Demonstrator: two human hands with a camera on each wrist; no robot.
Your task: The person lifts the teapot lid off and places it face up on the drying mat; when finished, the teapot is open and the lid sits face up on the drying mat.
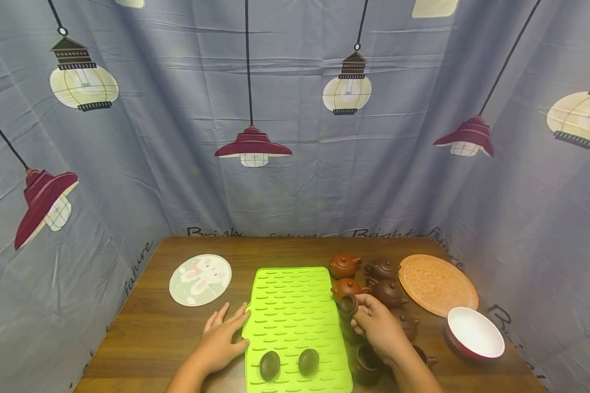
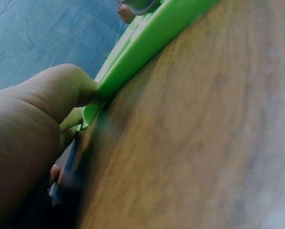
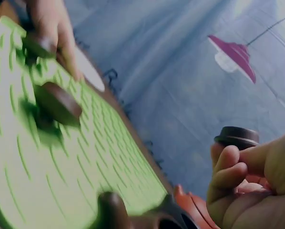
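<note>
My right hand point(image 1: 381, 327) pinches a small dark brown teapot lid point(image 1: 349, 304) and holds it above the teapots; in the right wrist view the lid point(image 3: 237, 137) sits raised at the fingertips. My left hand point(image 1: 221, 339) rests with spread fingers against the left edge of a bright green ridged mat point(image 1: 295, 311). In the left wrist view the thumb point(image 2: 61, 88) touches the mat's rim. Two more dark lids, a left one point(image 1: 269, 365) and a right one point(image 1: 308, 361), lie on the mat's near part. A lidless dark teapot point(image 1: 367, 363) stands beside the right hand, partly hidden.
Two orange-brown teapots, a far one point(image 1: 342, 266) and a nearer one point(image 1: 348, 289), and several dark teapots point(image 1: 389, 293) crowd the mat's right side. Further right are an orange round mat point(image 1: 437, 284) and a white bowl point(image 1: 476, 332). A round rabbit mat point(image 1: 200, 279) lies back left.
</note>
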